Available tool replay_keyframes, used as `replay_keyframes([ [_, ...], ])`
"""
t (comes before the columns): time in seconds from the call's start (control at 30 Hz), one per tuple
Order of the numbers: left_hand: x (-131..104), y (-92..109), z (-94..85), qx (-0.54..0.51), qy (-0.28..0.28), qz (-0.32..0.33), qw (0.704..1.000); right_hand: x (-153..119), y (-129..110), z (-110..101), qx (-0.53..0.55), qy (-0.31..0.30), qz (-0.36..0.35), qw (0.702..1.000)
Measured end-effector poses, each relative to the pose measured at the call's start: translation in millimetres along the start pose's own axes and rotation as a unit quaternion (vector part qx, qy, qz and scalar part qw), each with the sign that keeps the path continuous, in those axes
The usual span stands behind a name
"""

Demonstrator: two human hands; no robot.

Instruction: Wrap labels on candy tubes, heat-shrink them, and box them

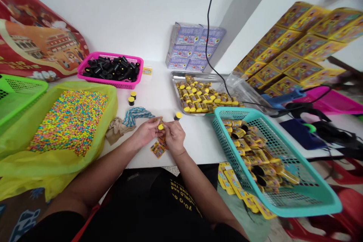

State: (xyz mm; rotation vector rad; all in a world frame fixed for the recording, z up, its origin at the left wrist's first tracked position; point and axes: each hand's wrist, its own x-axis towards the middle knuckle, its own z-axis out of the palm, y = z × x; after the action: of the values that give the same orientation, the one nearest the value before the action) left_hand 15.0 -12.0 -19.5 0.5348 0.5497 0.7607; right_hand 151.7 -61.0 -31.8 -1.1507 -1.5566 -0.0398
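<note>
Both my hands meet near the table's front edge. My left hand [146, 133] has its fingers closed around a small yellow-ended container [160, 126], whose body is mostly hidden by the fingers. Against the same container my right hand [174, 136] pinches with thumb and fingers. Just below them lie small printed labels [157, 150]. Behind my right hand stands a black piece with a yellow top [178, 116]. Two similar pieces [131, 101] are farther left. A blue-and-white striped cloth [137, 115] and a beige cloth [117, 126] lie beside my left hand.
At left, a yellow-lined bin [113, 98] holds colourful candies. A pink basket [110, 84] contains black parts. A metal tray [177, 90] carries finished-looking yellow containers; a teal basket [309, 208] holds yellow printed sleeves. Purple boxes [185, 45], yellow boxes [303, 55] and a hanging black cable [208, 26] stand behind.
</note>
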Motion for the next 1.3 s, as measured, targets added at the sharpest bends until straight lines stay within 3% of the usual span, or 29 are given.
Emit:
replay_keyframes([
  [0.17,-0.1,2.5,1.2,0.020,0.008,-0.004,1.000,0.5,-0.6,-4.7,0.018,-0.037,0.046,0.998],
  [0.33,-10.0,1.1,12.5,0.046,0.040,0.050,0.997,6.6,-19.9,-11.4,-0.041,-0.113,0.054,0.991],
  [0.47,-15.2,2.6,15.6,0.160,0.028,0.033,0.986,11.9,-31.5,-37.2,-0.090,-0.105,0.098,0.986],
  [0.57,-13.5,3.9,12.4,0.243,0.072,0.062,0.965,15.0,-30.7,-86.4,-0.136,-0.077,0.155,0.976],
  [0.67,-12.6,1.8,10.9,0.282,0.097,0.086,0.951,20.1,-20.9,-159.1,-0.217,-0.059,0.210,0.952],
  [0.83,-16.0,-3.1,15.8,0.323,0.080,0.090,0.939,25.5,11.5,-281.3,-0.394,0.011,0.346,0.851],
  [0.9,-16.4,-4.2,16.1,0.356,0.094,0.100,0.924,20.6,23.0,-314.0,-0.444,0.030,0.377,0.812],
  [0.97,-15.0,-5.0,14.5,0.392,0.113,0.108,0.907,11.2,31.6,-333.8,-0.455,0.049,0.392,0.798],
  [1.07,-11.2,-5.6,10.8,0.430,0.126,0.142,0.883,-6.4,39.2,-343.8,-0.425,0.040,0.402,0.810],
  [1.2,-6.2,-4.0,5.8,0.467,0.150,0.202,0.848,-23.1,37.8,-338.7,-0.440,-0.018,0.399,0.804],
  [1.3,-2.7,-0.2,0.7,0.513,0.170,0.212,0.815,-23.9,23.8,-323.9,-0.466,0.033,0.349,0.812],
])
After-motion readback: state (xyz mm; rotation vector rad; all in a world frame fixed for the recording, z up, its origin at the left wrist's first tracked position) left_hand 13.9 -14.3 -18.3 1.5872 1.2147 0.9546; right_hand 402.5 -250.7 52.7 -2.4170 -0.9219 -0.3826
